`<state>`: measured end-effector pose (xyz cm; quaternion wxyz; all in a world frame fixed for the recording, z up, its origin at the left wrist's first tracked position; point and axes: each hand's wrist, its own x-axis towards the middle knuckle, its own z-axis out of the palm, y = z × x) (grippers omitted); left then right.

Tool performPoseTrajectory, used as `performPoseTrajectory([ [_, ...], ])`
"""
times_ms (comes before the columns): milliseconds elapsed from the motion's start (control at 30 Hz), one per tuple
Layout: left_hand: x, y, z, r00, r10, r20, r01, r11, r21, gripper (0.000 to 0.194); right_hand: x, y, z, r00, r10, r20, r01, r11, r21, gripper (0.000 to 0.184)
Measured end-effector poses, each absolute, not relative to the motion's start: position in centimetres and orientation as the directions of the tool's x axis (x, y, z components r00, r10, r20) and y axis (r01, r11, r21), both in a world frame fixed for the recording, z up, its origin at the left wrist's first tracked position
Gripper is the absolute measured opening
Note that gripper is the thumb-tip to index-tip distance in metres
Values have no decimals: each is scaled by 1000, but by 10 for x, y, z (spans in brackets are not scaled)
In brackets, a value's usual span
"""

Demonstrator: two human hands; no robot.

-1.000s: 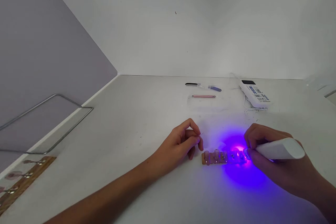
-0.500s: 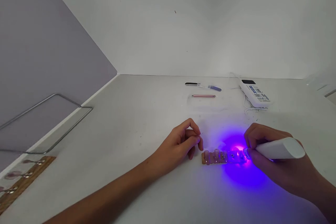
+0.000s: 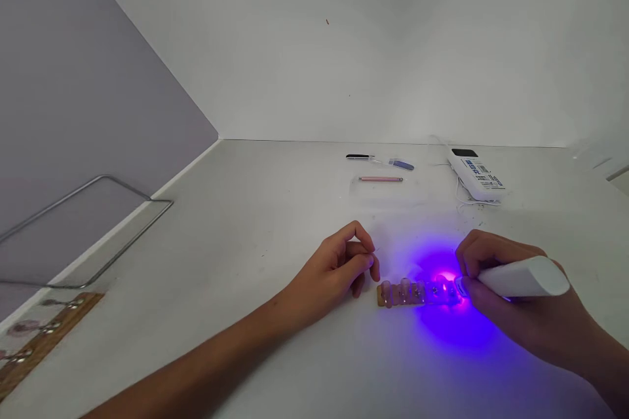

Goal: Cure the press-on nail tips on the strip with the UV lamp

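Note:
My right hand is closed around a white handheld UV lamp, tilted so that its lit end points left. Its violet light falls on the right end of a short wooden strip. Several clear pinkish press-on nails with small shiny decorations lie in a row across this strip. The nails nearest the lamp are washed out by the glow. Just left of the strip, my left hand rests on the white table, its fingers loosely curled and apart, with nothing visible in them.
Behind the hands lie a pink pen-like tool, a black-handled tool and a blue-grey file-like piece. A white power bank with a cable sits at back right. Another wooden strip with nails and a metal wire frame are at left.

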<state>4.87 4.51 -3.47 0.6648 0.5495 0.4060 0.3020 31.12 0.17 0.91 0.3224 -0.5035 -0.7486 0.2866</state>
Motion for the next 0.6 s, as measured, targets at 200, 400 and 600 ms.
performPoseTrajectory([
  [200, 49, 46, -37, 489, 849, -200, 41, 207, 978, 13, 312, 2, 9, -289, 935, 204, 572, 339, -747, 18],
  [400, 49, 46, -36, 486, 849, -205, 47, 209, 977, 13, 313, 1, 9, -286, 942, 175, 576, 314, -754, 18],
  [600, 49, 45, -35, 487, 849, -205, 46, 210, 977, 13, 312, 2, 10, -281, 945, 167, 565, 303, -768, 18],
])
